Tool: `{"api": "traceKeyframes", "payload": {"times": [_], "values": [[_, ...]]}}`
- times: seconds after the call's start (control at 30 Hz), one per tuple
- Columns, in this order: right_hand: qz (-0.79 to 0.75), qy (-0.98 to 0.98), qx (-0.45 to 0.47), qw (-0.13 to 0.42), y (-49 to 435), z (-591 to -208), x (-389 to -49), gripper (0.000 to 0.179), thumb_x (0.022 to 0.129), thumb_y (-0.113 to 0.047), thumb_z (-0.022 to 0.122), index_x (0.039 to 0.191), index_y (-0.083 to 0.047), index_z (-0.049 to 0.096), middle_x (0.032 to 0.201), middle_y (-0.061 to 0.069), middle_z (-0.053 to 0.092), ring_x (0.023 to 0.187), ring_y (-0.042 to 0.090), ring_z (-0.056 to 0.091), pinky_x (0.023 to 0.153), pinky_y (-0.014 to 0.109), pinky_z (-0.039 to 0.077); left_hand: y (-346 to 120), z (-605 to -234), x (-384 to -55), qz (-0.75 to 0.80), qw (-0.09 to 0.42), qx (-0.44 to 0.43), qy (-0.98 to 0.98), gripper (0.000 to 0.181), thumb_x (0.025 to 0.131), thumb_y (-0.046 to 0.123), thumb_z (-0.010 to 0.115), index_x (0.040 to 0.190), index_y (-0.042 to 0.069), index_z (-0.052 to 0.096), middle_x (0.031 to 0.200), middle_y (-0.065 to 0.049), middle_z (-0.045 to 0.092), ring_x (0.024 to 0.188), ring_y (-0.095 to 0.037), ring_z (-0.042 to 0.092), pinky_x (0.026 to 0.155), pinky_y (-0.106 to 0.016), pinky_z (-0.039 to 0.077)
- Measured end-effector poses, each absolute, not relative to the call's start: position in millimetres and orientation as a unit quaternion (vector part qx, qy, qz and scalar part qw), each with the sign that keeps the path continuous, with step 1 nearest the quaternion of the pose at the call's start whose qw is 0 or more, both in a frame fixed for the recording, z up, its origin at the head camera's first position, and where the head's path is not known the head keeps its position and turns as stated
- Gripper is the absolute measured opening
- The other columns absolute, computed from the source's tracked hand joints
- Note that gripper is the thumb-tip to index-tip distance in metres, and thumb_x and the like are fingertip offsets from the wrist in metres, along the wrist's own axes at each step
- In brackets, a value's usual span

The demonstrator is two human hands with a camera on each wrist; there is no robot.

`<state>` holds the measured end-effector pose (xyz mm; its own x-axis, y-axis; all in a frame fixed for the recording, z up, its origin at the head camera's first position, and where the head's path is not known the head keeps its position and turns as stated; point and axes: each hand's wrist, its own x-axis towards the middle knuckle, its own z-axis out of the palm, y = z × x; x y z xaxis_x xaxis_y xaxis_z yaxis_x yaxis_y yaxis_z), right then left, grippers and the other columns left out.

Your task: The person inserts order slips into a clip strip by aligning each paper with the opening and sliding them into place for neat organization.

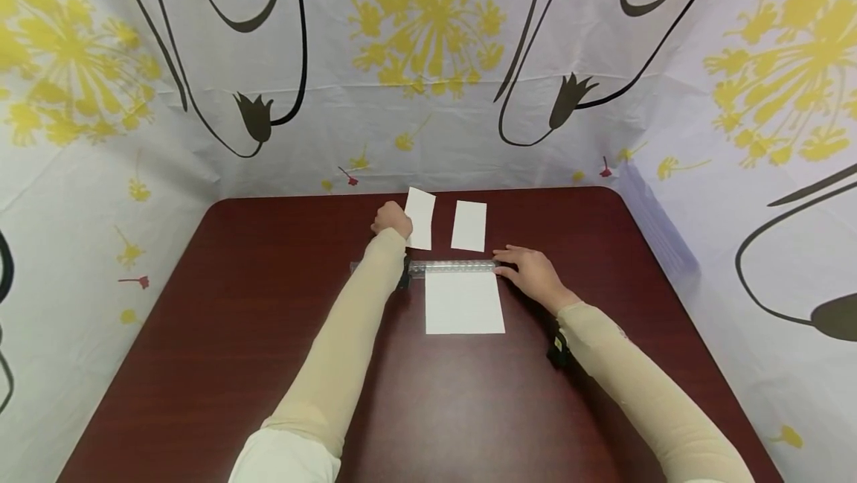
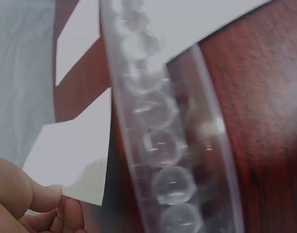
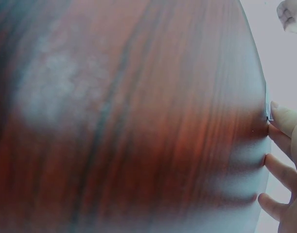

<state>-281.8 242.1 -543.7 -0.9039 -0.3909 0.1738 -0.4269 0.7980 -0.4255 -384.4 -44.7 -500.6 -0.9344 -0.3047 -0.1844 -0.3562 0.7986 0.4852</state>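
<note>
At the back of the table, my left hand [image 1: 392, 220] pinches the near-left corner of a white paper piece [image 1: 419, 219] between thumb and fingers. In the left wrist view, that paper piece [image 2: 73, 153] tilts up from the table. A clear plastic ruler [image 1: 458, 266] with a row of round shapes lies across the far edge of a larger white sheet [image 1: 464, 303]. My left forearm hides part of its left end. My right hand [image 1: 533, 274] rests at the ruler's right end, fingers spread; in the right wrist view its fingertips [image 3: 269, 159] touch down on the table.
A second white paper piece [image 1: 469, 226] lies right of the pinched one, behind the ruler. The dark red-brown table [image 1: 234, 304] has rounded far corners. A patterned white cloth [image 1: 428, 133] surrounds its back and sides.
</note>
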Motion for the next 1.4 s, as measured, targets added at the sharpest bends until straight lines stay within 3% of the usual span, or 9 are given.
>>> {"api": "traceKeyframes", "payload": {"times": [0.13,0.27,0.47,0.63,0.77,1.03,1.3,1.4], "values": [[0.236,-0.948,0.211,0.037,242,-543,-281,0.039,0.094,-0.029,0.068,0.128,-0.011,0.067,0.136,0.009,0.064,0.137,0.030,0.051,0.108,0.052,0.047,-48,-493,-383,0.303,0.050,-0.175,0.935,0.021,0.098,0.015,0.052,0.103,0.002,0.067,0.099,-0.016,0.072,0.089,-0.031,0.069,0.079,-0.043,0.057],[0.238,-0.948,0.210,0.037,242,-543,-281,0.039,0.094,-0.030,0.068,0.128,-0.011,0.067,0.136,0.010,0.064,0.137,0.031,0.052,0.108,0.052,0.047,-52,-487,-382,0.317,0.051,-0.175,0.931,0.019,0.096,0.015,0.053,0.101,0.002,0.066,0.097,-0.015,0.071,0.081,-0.027,0.065,0.064,-0.039,0.051],[0.237,-0.947,0.215,0.036,241,-543,-279,0.038,0.094,-0.028,0.068,0.127,-0.010,0.068,0.137,0.010,0.064,0.137,0.032,0.051,0.108,0.052,0.047,-61,-480,-375,0.332,0.067,-0.158,0.927,0.022,0.097,0.012,0.048,0.104,0.000,0.066,0.098,-0.016,0.070,0.071,-0.024,0.057,0.056,-0.033,0.044],[0.238,-0.948,0.211,0.031,240,-543,-280,0.038,0.094,-0.029,0.067,0.128,-0.010,0.068,0.137,0.010,0.064,0.138,0.031,0.050,0.109,0.052,0.046,-76,-471,-362,0.347,0.068,-0.145,0.924,0.025,0.098,0.011,0.044,0.105,-0.002,0.064,0.098,-0.018,0.067,0.070,-0.022,0.051,0.060,-0.032,0.044],[0.241,-0.948,0.205,0.029,239,-542,-280,0.039,0.094,-0.030,0.067,0.129,-0.011,0.067,0.138,0.010,0.063,0.138,0.031,0.050,0.109,0.053,0.046,-91,-464,-354,0.370,0.056,-0.149,0.915,0.025,0.096,0.012,0.047,0.106,-0.004,0.064,0.097,-0.018,0.065,0.074,-0.024,0.049,0.063,-0.033,0.045],[0.236,-0.949,0.209,0.029,240,-541,-279,0.039,0.094,-0.029,0.067,0.129,-0.010,0.067,0.138,0.009,0.063,0.139,0.032,0.049,0.109,0.053,0.046,-126,-464,-353,0.395,0.069,-0.172,0.900,0.018,0.095,0.016,0.051,0.097,0.000,0.058,0.087,-0.012,0.054,0.070,-0.023,0.045,0.058,-0.032,0.038],[0.240,-0.948,0.207,0.032,241,-542,-280,0.039,0.094,-0.031,0.067,0.128,-0.011,0.067,0.137,0.008,0.064,0.138,0.031,0.050,0.109,0.053,0.046,-149,-462,-341,0.420,0.074,-0.177,0.887,0.034,0.097,0.018,0.055,0.120,-0.006,0.061,0.108,-0.018,0.061,0.085,-0.025,0.052,0.069,-0.034,0.044],[0.236,-0.949,0.208,0.033,241,-542,-280,0.039,0.094,-0.030,0.067,0.128,-0.011,0.067,0.137,0.008,0.064,0.138,0.031,0.050,0.108,0.053,0.047,-152,-462,-339,0.431,0.076,-0.188,0.879,0.037,0.098,0.019,0.056,0.125,-0.005,0.060,0.122,-0.022,0.063,0.102,-0.031,0.060,0.083,-0.039,0.053]]}}
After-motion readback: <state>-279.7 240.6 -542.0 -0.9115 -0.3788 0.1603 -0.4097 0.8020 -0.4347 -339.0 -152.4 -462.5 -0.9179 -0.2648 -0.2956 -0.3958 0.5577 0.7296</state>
